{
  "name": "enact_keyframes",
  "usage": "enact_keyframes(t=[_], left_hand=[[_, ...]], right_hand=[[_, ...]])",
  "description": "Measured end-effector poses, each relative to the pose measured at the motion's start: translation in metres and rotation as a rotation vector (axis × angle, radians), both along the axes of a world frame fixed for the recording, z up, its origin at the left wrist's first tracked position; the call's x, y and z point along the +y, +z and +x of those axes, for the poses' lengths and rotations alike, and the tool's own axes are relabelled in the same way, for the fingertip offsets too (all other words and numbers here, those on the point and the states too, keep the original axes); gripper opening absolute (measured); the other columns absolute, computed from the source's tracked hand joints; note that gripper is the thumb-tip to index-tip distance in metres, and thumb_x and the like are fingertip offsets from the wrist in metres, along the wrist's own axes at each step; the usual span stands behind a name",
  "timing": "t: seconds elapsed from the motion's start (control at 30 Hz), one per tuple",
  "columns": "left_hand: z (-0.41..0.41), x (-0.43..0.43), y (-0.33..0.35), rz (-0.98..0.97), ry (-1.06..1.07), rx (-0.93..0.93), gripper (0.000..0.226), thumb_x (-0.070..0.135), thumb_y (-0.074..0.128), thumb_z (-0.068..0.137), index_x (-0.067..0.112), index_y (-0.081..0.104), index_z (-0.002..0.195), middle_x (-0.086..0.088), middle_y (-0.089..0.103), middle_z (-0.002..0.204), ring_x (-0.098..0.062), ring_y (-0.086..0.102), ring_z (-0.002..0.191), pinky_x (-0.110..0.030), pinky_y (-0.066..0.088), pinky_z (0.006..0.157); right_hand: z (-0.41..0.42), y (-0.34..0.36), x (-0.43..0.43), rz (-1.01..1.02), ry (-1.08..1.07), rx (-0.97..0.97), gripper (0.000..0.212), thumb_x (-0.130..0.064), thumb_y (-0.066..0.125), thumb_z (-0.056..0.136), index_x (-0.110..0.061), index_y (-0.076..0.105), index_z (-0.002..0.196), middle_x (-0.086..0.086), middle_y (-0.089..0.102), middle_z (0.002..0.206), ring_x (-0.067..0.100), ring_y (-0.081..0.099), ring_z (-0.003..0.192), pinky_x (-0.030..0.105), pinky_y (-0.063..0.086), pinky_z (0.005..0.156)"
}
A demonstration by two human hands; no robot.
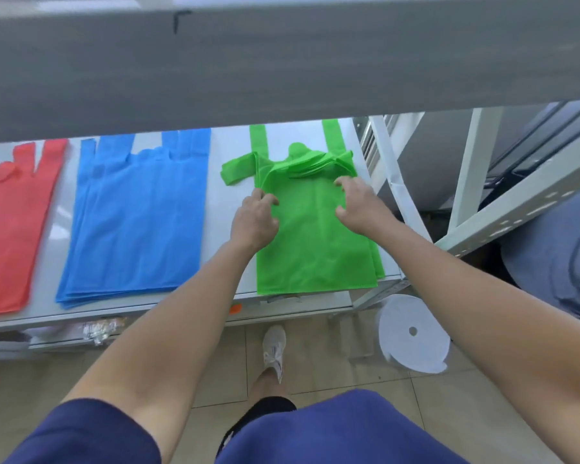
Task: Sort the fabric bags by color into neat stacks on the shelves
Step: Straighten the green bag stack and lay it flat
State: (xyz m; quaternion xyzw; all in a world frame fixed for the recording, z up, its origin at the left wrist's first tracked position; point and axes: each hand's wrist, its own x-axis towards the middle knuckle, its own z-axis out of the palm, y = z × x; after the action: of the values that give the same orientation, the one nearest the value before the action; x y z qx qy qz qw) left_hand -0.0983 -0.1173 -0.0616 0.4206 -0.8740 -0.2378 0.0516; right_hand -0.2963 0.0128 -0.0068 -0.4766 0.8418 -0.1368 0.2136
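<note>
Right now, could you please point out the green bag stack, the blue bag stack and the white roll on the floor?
green bag stack [315,259], head view, lower body of the top bag.
blue bag stack [134,222], head view, middle of the top bag.
white roll [400,314], head view, flat top face.

Three stacks of fabric bags lie side by side on the shelf [52,249]: left stack [4,229], middle stack [134,222] and right stack [315,249], all with handles toward the far side. An upper shelf [282,61] overhangs them. On the right stack, the left hand [253,217] seems to grip the left edge, and the right hand [359,204] presses its far right part. A roll [412,333] stands on the floor, near right.
</note>
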Motion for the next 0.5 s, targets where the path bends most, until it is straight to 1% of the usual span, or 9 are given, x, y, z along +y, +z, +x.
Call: enact_keyframes(t=[0.07, 0.1, 0.17, 0.23, 0.3, 0.4, 0.5], left_hand=[[0.006, 0.008, -0.009, -0.054, -0.03, -0.065, 0.041, 0.013, 0.059, 0.089, 0.017, 0.061, 0.13, -0.006, 0.053, 0.135, -0.027, 0.05, 0.124, -0.046, 0.045, 0.107], [0.008, 0.012, -0.013, -0.073, -0.019, -0.067, 0.04, 0.014, 0.059, 0.089, 0.017, 0.06, 0.129, -0.006, 0.053, 0.134, -0.027, 0.05, 0.122, -0.046, 0.044, 0.106], [0.01, 0.022, -0.019, -0.112, 0.011, -0.045, 0.038, 0.016, 0.056, 0.089, 0.018, 0.06, 0.128, -0.005, 0.054, 0.132, -0.027, 0.049, 0.12, -0.045, 0.042, 0.105], [0.014, 0.033, -0.023, -0.159, 0.026, -0.042, 0.036, 0.017, 0.055, 0.089, 0.018, 0.061, 0.125, -0.004, 0.055, 0.129, -0.026, 0.049, 0.118, -0.044, 0.04, 0.104], [0.022, 0.047, -0.027, -0.189, 0.034, -0.036, 0.033, 0.02, 0.055, 0.089, 0.018, 0.062, 0.121, -0.002, 0.057, 0.125, -0.025, 0.05, 0.113, -0.044, 0.041, 0.102], [0.04, 0.072, -0.032, -0.224, 0.056, -0.01, 0.026, 0.024, 0.056, 0.088, 0.02, 0.063, 0.113, 0.001, 0.059, 0.116, -0.021, 0.051, 0.104, -0.041, 0.044, 0.095], [0.054, 0.093, -0.036, -0.259, 0.094, 0.027, 0.016, 0.029, 0.057, 0.09, 0.021, 0.062, 0.103, 0.005, 0.06, 0.104, -0.017, 0.051, 0.094, -0.037, 0.046, 0.089]], right_hand=[[0.006, -0.02, 0.003, 0.144, 0.067, 0.025, 0.058, -0.019, 0.059, 0.097, -0.015, 0.04, 0.152, 0.011, 0.043, 0.15, 0.031, 0.042, 0.137, 0.048, 0.043, 0.108], [0.007, -0.03, 0.007, 0.18, 0.095, 0.067, 0.057, -0.024, 0.058, 0.098, -0.016, 0.041, 0.151, 0.01, 0.043, 0.15, 0.031, 0.041, 0.137, 0.049, 0.042, 0.109], [0.008, -0.049, 0.016, 0.153, 0.124, 0.169, 0.053, -0.031, 0.056, 0.098, -0.017, 0.045, 0.148, 0.008, 0.043, 0.148, 0.031, 0.042, 0.134, 0.05, 0.043, 0.106], [0.009, -0.058, 0.024, 0.085, 0.132, 0.221, 0.051, -0.032, 0.056, 0.096, -0.018, 0.048, 0.144, 0.006, 0.046, 0.144, 0.03, 0.045, 0.129, 0.048, 0.043, 0.102], [0.013, -0.06, 0.031, 0.058, 0.161, 0.248, 0.05, -0.032, 0.057, 0.094, -0.017, 0.051, 0.141, 0.005, 0.05, 0.14, 0.03, 0.048, 0.125, 0.047, 0.045, 0.1], [0.023, -0.061, 0.049, 0.045, 0.21, 0.278, 0.047, -0.033, 0.059, 0.091, -0.016, 0.055, 0.135, 0.005, 0.055, 0.132, 0.028, 0.051, 0.118, 0.044, 0.046, 0.096], [0.036, -0.063, 0.07, 0.014, 0.224, 0.265, 0.045, -0.032, 0.059, 0.091, -0.017, 0.054, 0.133, 0.003, 0.054, 0.129, 0.026, 0.049, 0.114, 0.04, 0.047, 0.092]])
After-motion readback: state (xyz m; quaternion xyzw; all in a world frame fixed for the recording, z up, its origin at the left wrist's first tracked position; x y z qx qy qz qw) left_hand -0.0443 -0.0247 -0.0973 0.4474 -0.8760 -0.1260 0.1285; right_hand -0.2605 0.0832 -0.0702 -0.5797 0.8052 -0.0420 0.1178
